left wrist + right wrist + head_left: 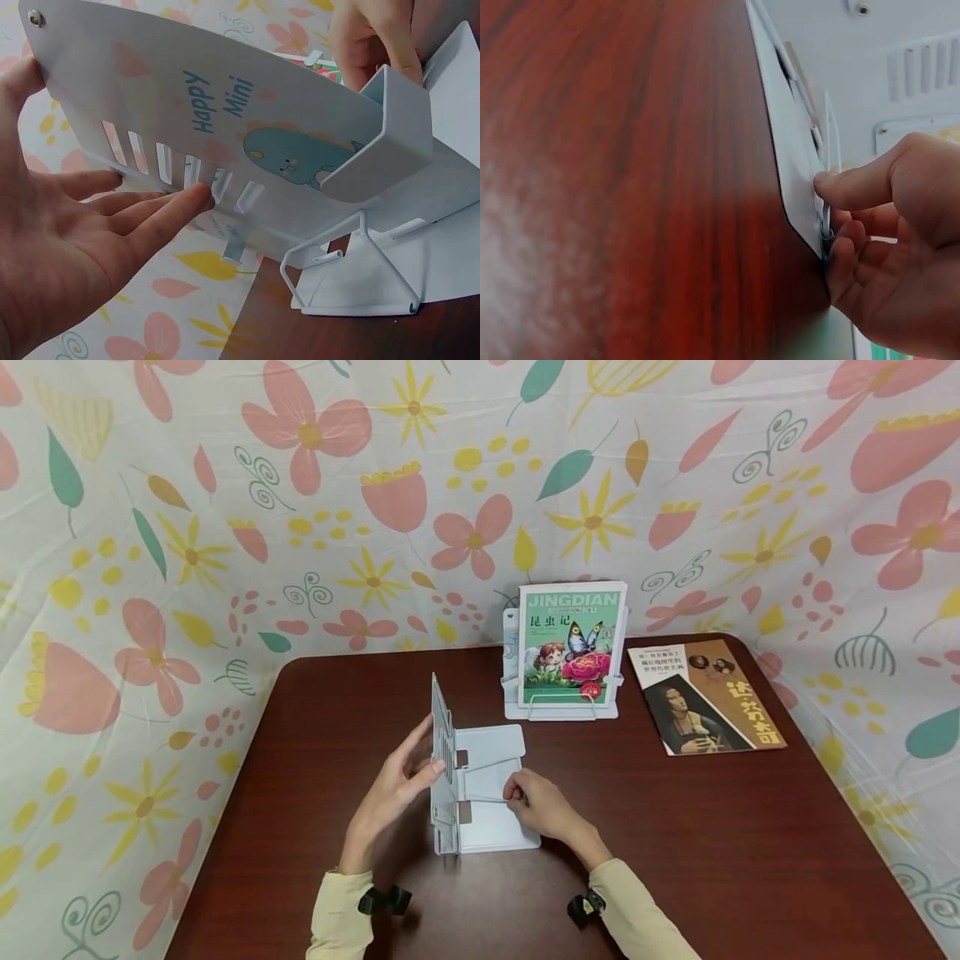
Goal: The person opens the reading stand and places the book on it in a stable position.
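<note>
A pale metal book stand [495,828] is unfolded on the table. Its base plate lies flat and its back panel [161,97] stands up, seen almost edge-on from above. My left hand [386,797] holds this panel, long fingers stretched along its slotted face and touching its edge. "Happy Mini" and a blue dinosaur are printed there, beside a bent ledge [397,142] and a wire page holder [285,266]. Over the base, my right hand [551,810] pinches the thin wire support [487,766] between thumb and curled fingers [847,187].
A second book stand [512,693] at the back holds a green children's book [573,647] upright. To its right a brown and white book [708,693] lies flat on the dark red table [712,835]. A flowered cloth [472,460] hangs behind and at both sides.
</note>
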`<control>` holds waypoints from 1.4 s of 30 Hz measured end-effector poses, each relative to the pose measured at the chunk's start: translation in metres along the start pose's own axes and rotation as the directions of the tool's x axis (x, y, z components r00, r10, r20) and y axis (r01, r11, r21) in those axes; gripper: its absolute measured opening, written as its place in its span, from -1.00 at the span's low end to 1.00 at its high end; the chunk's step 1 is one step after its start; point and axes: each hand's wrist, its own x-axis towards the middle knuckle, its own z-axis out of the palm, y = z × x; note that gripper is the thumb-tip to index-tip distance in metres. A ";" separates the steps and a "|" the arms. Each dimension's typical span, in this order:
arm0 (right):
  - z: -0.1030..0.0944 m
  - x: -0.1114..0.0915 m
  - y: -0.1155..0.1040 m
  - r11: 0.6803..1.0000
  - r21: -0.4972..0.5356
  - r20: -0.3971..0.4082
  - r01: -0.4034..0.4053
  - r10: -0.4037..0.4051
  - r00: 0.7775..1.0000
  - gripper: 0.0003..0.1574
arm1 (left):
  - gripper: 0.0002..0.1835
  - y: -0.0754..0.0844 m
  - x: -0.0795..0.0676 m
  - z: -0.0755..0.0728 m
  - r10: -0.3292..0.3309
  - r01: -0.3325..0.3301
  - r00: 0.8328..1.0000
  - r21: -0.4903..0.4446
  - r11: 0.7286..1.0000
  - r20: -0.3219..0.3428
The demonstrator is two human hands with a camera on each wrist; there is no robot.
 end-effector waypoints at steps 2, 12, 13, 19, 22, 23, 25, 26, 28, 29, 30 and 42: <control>-0.001 0.000 0.001 0.999 0.038 -0.001 -0.010 0.010 1.000 -0.86 | -0.24 0.000 0.001 0.001 -0.002 0.002 1.000 0.006 1.000 -0.011; -0.001 -0.003 0.007 0.996 0.091 -0.022 -0.007 0.009 1.000 -0.88 | -0.21 0.008 0.008 0.017 -0.037 0.038 0.999 0.037 0.999 -0.020; -0.001 -0.003 0.007 0.995 0.097 -0.020 -0.003 0.005 1.000 -0.87 | -0.20 0.009 0.009 0.019 -0.047 0.047 0.999 0.029 0.998 -0.021; -0.002 -0.004 0.009 0.990 0.137 -0.022 0.018 -0.015 1.000 -0.86 | -0.18 0.015 0.013 0.030 -0.117 0.118 0.993 0.028 0.993 -0.028; -0.002 -0.004 0.010 0.988 0.151 -0.032 0.024 -0.019 0.999 -0.87 | -0.18 0.017 0.014 0.035 -0.137 0.138 0.990 0.050 0.989 -0.033; -0.002 -0.004 0.009 0.987 0.156 -0.034 0.025 -0.020 0.999 -0.87 | -0.17 0.018 0.015 0.037 -0.139 0.141 0.990 0.062 0.988 -0.036; -0.003 -0.004 0.010 0.986 0.167 -0.038 0.025 -0.019 0.999 -0.87 | -0.17 0.019 0.017 0.040 -0.141 0.144 0.989 0.088 0.986 -0.040; -0.003 -0.005 0.010 0.985 0.172 -0.039 0.025 -0.019 0.999 -0.87 | -0.17 0.020 0.018 0.042 -0.142 0.146 0.989 0.102 0.984 -0.045; -0.003 -0.005 0.009 0.984 0.179 -0.037 0.022 -0.016 0.999 -0.88 | -0.17 0.021 0.019 0.046 -0.142 0.148 0.988 0.133 0.980 -0.053; -0.004 -0.005 0.009 0.983 0.185 -0.036 0.021 -0.014 0.999 -0.88 | -0.17 0.021 0.020 0.048 -0.143 0.150 0.988 0.143 0.978 -0.057; -0.004 -0.005 0.009 0.982 0.189 -0.035 0.019 -0.013 0.999 -0.88 | -0.17 0.022 0.021 0.049 -0.143 0.151 0.988 0.151 0.977 -0.061; -0.004 -0.007 0.011 0.971 0.238 -0.057 0.026 -0.013 0.998 -0.88 | -0.11 0.025 0.028 0.069 -0.171 0.193 0.981 0.314 0.930 -0.096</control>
